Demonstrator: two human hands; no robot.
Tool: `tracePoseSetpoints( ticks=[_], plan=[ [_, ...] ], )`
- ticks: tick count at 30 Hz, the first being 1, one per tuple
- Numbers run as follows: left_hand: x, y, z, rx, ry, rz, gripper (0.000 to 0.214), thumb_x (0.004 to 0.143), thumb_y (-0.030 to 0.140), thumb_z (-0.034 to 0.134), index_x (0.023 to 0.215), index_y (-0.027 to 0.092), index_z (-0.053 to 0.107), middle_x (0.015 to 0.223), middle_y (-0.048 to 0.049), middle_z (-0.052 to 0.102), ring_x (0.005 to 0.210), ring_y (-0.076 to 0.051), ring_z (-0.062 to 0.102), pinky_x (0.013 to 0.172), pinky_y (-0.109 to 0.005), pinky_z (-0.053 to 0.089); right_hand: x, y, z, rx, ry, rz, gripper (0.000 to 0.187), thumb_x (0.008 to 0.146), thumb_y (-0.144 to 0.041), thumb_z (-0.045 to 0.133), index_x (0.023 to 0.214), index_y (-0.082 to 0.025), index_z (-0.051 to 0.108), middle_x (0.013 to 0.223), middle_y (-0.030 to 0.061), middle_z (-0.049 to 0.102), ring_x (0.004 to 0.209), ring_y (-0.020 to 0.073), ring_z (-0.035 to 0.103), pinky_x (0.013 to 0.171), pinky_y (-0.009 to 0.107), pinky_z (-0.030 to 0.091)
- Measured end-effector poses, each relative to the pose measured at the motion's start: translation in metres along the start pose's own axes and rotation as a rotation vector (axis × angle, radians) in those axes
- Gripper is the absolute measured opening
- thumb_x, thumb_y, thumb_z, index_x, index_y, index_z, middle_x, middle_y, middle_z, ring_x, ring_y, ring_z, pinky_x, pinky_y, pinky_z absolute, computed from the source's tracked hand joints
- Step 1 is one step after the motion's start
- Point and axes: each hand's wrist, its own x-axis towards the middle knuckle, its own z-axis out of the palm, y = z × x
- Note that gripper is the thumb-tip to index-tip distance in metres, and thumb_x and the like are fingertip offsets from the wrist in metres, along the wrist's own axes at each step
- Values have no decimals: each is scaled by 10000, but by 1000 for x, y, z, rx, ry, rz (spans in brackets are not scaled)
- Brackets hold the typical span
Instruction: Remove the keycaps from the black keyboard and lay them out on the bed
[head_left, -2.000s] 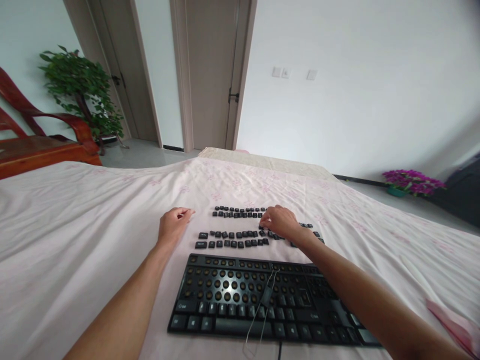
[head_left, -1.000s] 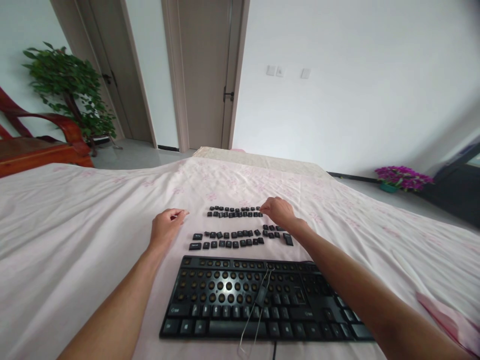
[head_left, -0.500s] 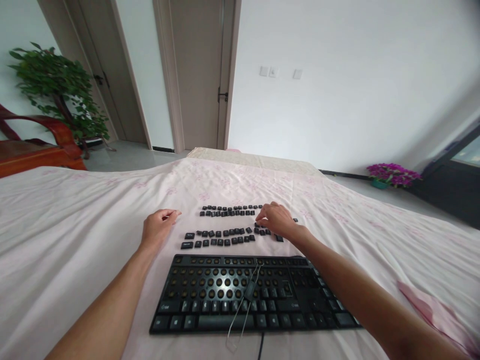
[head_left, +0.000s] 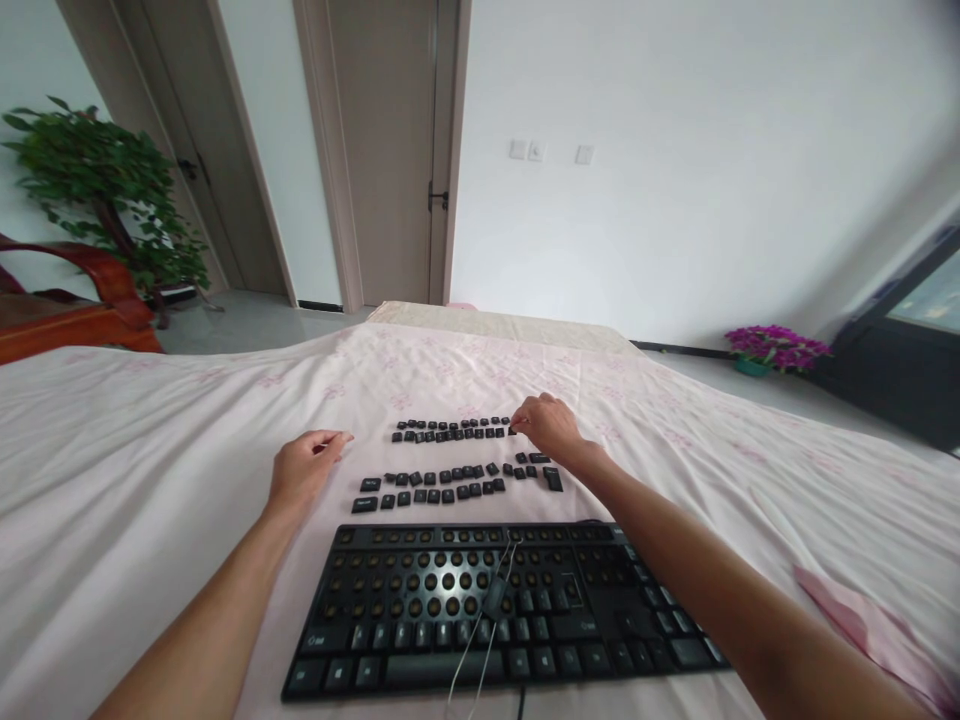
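My right hand (head_left: pixel 551 425) is closed in a pinch at the right end of the second row of loose keycaps, its fingertips on a small black keycap (head_left: pixel 512 431). My left hand (head_left: pixel 306 468) rests on the cloth left of the rows, fingers curled and thumb against them; nothing shows in it. Loose black keycaps (head_left: pixel 448 496) lie in several rows beyond a black keyboard (head_left: pixel 427 668). The keyboard's upper rows are bare, with round switch domes showing, while lower keys are in place. A wire keycap puller (head_left: pixel 495 597) with a dark handle lies across it.
Pale floral cloth (head_left: pixel 187 480) with wrinkles covers the surface. Pink fabric (head_left: pixel 862 620) lies at the right. Farther off are a wooden chair (head_left: pixel 82 310), a leafy plant (head_left: pixel 105 190), a door (head_left: pixel 382 150) and purple flowers (head_left: pixel 776 345). A cable (head_left: pixel 521 702) runs from the keyboard's front.
My right hand has shifted slightly left to the end of the second keycap row, uncovering keycaps below it. My left hand keeps its pose. The view has tilted a little.
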Motion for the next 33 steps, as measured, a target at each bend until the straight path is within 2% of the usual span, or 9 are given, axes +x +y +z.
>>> tracePoseSetpoints(
  ticks=[9,19,23,27,33],
  plan=[
    [0,1,0,-27,-5,-4,449,701,561,641,886,162,733,808,-60,739,752,-244,678,708,-297,464,3,2,8,-28,-47,0,180,871,-303,597,877,-291,777,997,37,711,968,229,545,789,301,382],
    [-2,2,0,-17,-13,-3,436,707,546,640,900,166,733,809,-51,737,746,-235,677,708,-296,457,-5,6,-4,54,-27,51,162,845,-300,621,901,-295,773,934,24,731,963,225,578,748,281,408],
    [-2,4,-1,-4,-9,-16,424,709,542,642,895,172,733,774,-45,728,745,-242,676,700,-299,455,-16,7,-14,72,-106,-5,148,827,-349,638,878,-307,770,919,12,730,956,222,578,765,295,404],
    [-2,3,-1,-3,-6,-7,428,705,546,642,887,169,733,779,-50,732,747,-246,675,702,-301,460,-24,6,-17,36,-176,-89,150,793,-370,678,901,-317,768,991,18,715,994,236,558,828,327,388],
    [-2,0,0,-19,-12,-8,435,694,546,648,899,173,737,796,-48,739,750,-235,675,684,-287,461,-27,6,-13,41,-190,-129,75,733,-296,730,793,-322,766,935,5,710,966,233,550,831,333,377]
  ],
)
